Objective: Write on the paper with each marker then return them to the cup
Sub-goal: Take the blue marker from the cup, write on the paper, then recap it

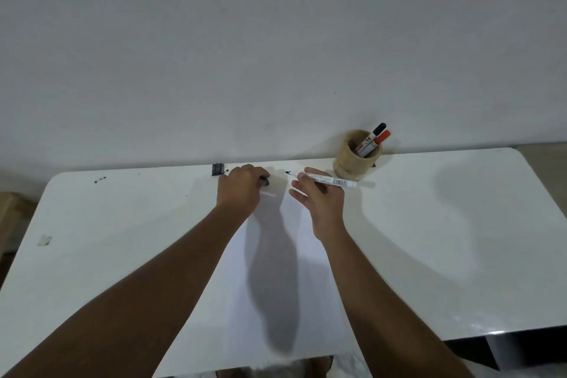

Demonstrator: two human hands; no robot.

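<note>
A white sheet of paper point(276, 285) lies on the table in front of me, unmarked where it shows. My right hand point(319, 202) holds an uncapped white marker point(325, 179) above the paper's far edge, its dark tip pointing left. My left hand point(241, 190) is closed over a dark blue cap point(265, 181) just left of that tip. A tan wooden cup point(356, 159) stands at the table's far edge to the right. It holds a black-capped marker point(372, 136) and a red-capped marker point(379, 141).
The white table point(460, 224) ends at a plain wall behind. A small dark block point(217, 169) sits at the far edge left of my hands. A few dark specks point(99, 179) and a scrap of tape point(44, 239) lie at the left.
</note>
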